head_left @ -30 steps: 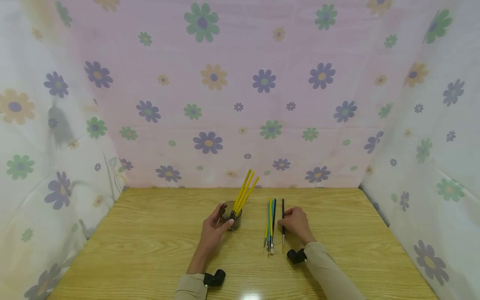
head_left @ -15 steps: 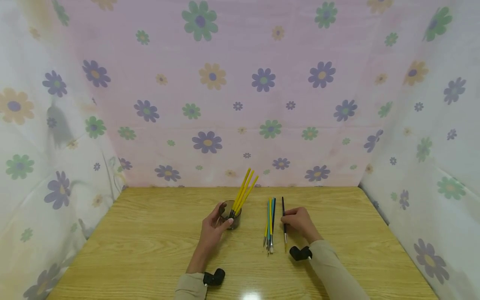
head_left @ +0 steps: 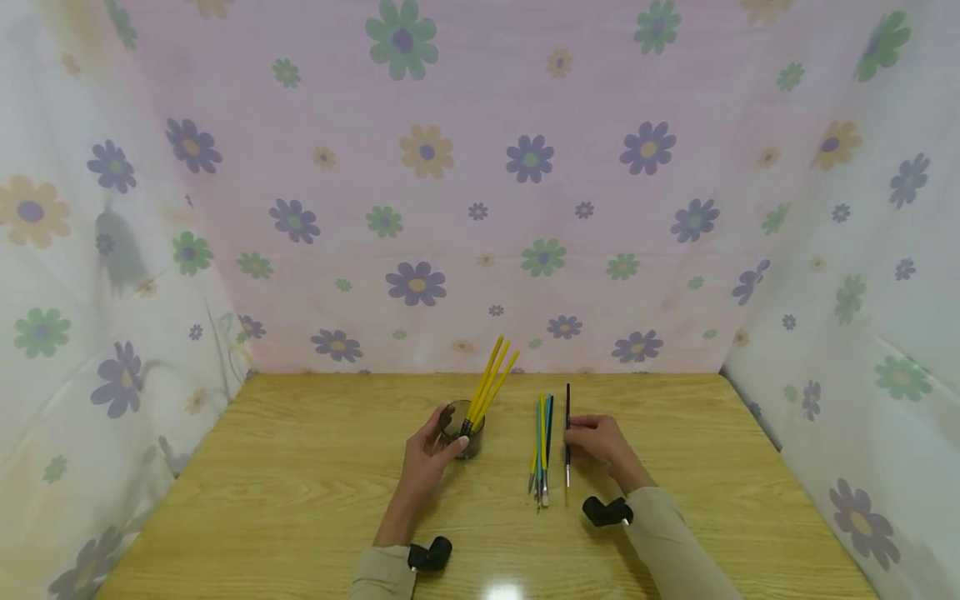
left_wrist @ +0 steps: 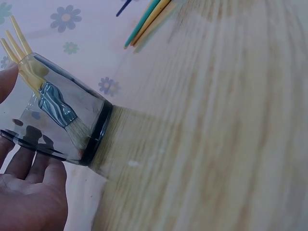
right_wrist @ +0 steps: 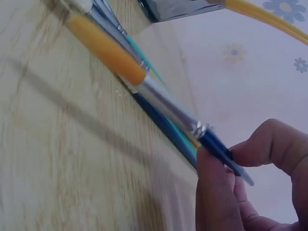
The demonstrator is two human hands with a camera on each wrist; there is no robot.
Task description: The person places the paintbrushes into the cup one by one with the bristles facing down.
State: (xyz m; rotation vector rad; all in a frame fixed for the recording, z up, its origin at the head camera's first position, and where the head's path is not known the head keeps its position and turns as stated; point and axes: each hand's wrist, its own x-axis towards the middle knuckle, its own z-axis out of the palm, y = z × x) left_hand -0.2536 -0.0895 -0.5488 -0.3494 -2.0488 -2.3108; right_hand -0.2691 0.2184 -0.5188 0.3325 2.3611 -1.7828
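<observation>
Floral-printed fabric in pink and white (head_left: pixel 480 208) encloses a light wooden table (head_left: pixel 300 483) on the far, left and right sides. Left hand (head_left: pixel 426 461) wraps a small clear glass jar with a dark base (head_left: pixel 462 431): thumb curled against its right side, fingers curved round the left, jar upright near table centre. Left wrist view shows the jar wall (left_wrist: pixel 62 122) resting against the fingertips (left_wrist: pixel 29 161), palm below. Inside the jar stand three yellow-handled paintbrushes (head_left: pixel 491 375), bristles down, handles leaning to the far right; one metal ferrule and pale bristles are visible through the glass. Right of the jar, apart from it, a loose bundle of teal, yellow and blue paintbrushes (head_left: pixel 542 450) lies flat on the table, running near to far, bristles at the near end. Just right of the bundle lies a single thin dark-handled paintbrush (head_left: pixel 567 433), parallel to it. Right hand (head_left: pixel 603 442) pinches this brush at mid-handle between thumb and forefinger, the other fingers curled under. Right wrist view confirms the pinch on the dark blue handle (right_wrist: pixel 219 149), just behind its silver ferrule. Whether the brush tip rests on the table or is lifted cannot be told. Beige sleeves cover both forearms.
</observation>
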